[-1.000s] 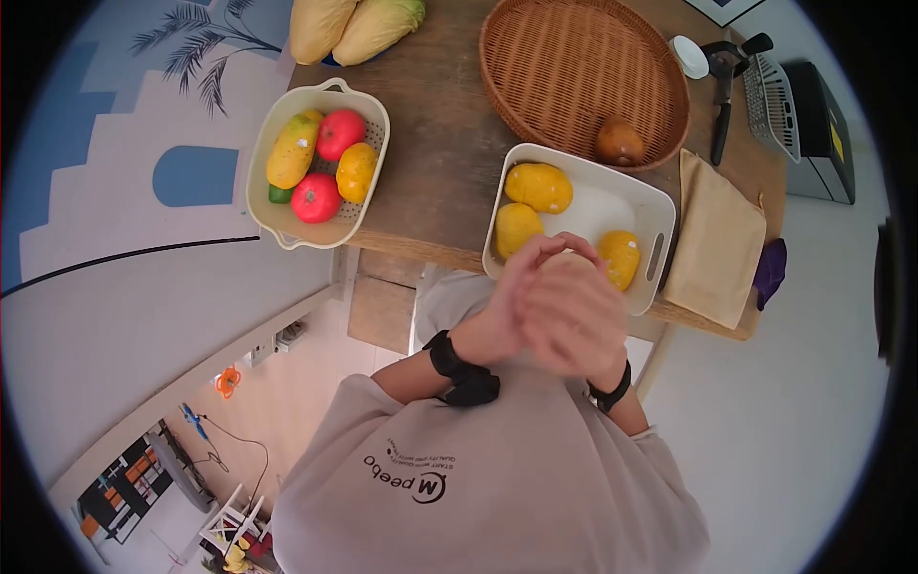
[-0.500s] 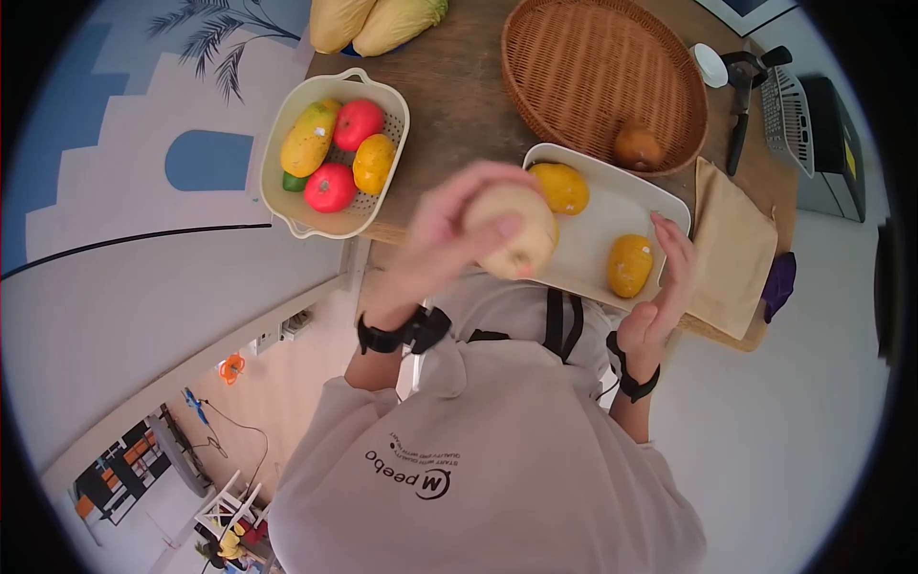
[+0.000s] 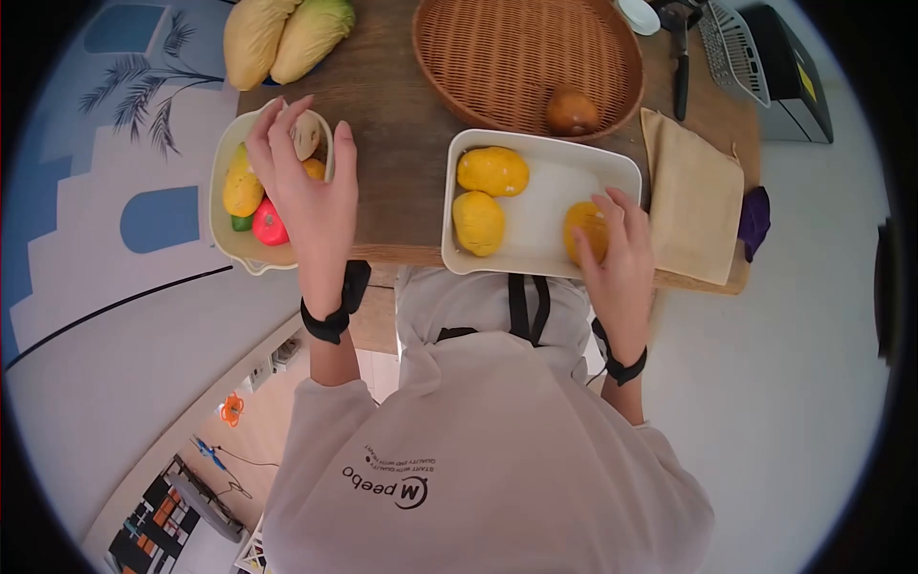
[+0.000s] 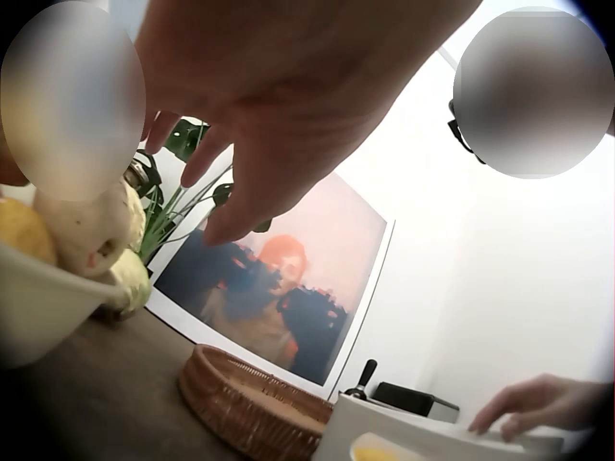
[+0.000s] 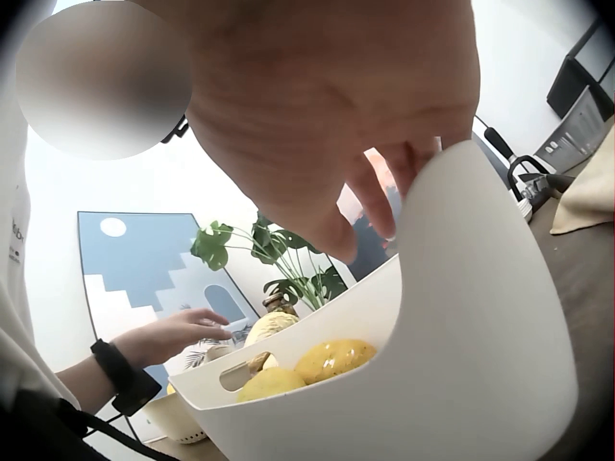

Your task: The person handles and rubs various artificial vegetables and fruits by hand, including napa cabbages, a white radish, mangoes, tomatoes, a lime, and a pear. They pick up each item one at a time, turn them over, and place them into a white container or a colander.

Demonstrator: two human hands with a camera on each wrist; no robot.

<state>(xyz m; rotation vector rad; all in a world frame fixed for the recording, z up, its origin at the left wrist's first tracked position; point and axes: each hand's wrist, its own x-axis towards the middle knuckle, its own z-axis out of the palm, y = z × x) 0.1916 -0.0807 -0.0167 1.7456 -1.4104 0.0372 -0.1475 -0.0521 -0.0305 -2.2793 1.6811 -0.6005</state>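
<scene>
My left hand point(image 3: 314, 196) is over the cream basket point(image 3: 222, 234), fingers spread and fairly straight. Beneath its fingers a pale round pear-like fruit point(image 3: 306, 136) lies in the basket; its stem hollow shows in the left wrist view point(image 4: 82, 230). A red fruit point(image 3: 270, 225) and a yellow fruit point(image 3: 242, 194) sit beside it. My right hand point(image 3: 623, 258) reaches over the white bin point(image 3: 545, 260), its thumb and loosely bent fingers spread over a yellow mango point(image 3: 583, 225). In the right wrist view the bin's wall hides the fingertips. Two more mangoes point(image 3: 492, 172) lie at the bin's left end.
Behind the bin is a round wicker tray point(image 3: 526, 57) with a brown fruit point(image 3: 572, 112). A beige cloth bag point(image 3: 693, 201) lies to the bin's right, with a black-handled tool point(image 3: 681, 86) beyond. Cabbages point(image 3: 311, 38) stand at the back left.
My left hand has carried the pale fruit from the bin to the basket and let it go there. My right hand has moved from the bin's right edge to over the mango.
</scene>
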